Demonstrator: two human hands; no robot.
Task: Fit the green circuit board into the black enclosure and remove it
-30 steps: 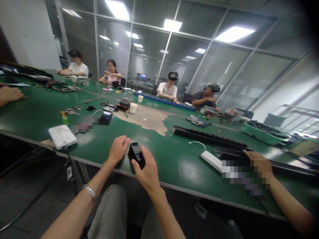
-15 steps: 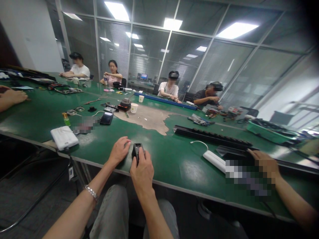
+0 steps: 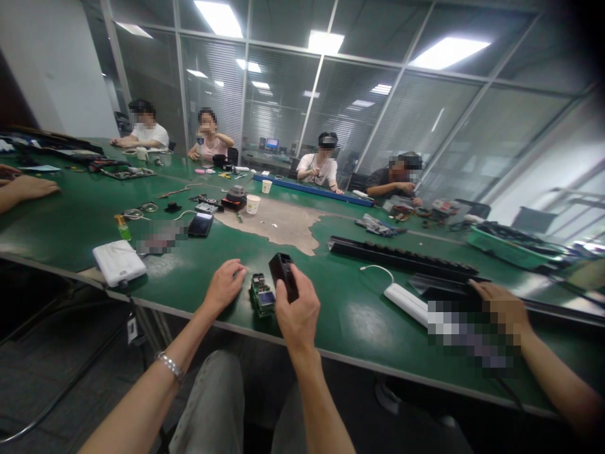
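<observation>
Green tabletop (image 3: 359, 315), circuit board (image 3: 263, 299) near front edge (image 3: 350, 360), right hand (image 3: 297, 310) gripping black casing (image 3: 282, 268), left hand (image 3: 224, 285) empty

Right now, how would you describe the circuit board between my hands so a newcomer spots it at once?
On the green table, along the near edge, find your left hand and right hand. Between them lies the circuit board, left of the black casing. Unlike that casing, it's green with a bluish screen.

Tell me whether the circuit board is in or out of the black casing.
Out: the circuit board lies bare on the table, while the right hand holds the black casing beside it.
</observation>
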